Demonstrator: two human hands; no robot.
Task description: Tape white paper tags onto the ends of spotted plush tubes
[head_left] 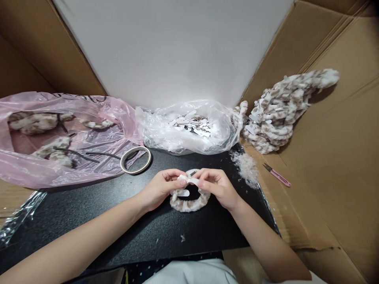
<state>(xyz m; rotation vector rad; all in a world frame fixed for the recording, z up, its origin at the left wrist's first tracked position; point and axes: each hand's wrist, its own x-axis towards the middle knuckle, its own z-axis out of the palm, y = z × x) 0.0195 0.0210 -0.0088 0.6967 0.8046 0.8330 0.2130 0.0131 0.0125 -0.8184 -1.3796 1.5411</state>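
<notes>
A fluffy brown-and-white ring (189,206) lies on the black table between my hands. At its far side, my left hand (160,189) pinches one end of a short white strip (192,180) between thumb and fingers. The other end of the strip is pinched by my right hand (219,187), so it spans the ring's far edge. A small white tag (182,193) hangs inside the ring at the left. My fingers partly cover the far part of the ring, where a small dark piece shows.
A roll of tape (148,162) lies beyond my left hand, beside a pink bag (35,179) with fluffy pieces. Behind is a clear bag (222,140) of white tags. Rightward are loose fluff (246,167), pink-handled snips (278,176) and piled fluffy bands (278,114) against cardboard.
</notes>
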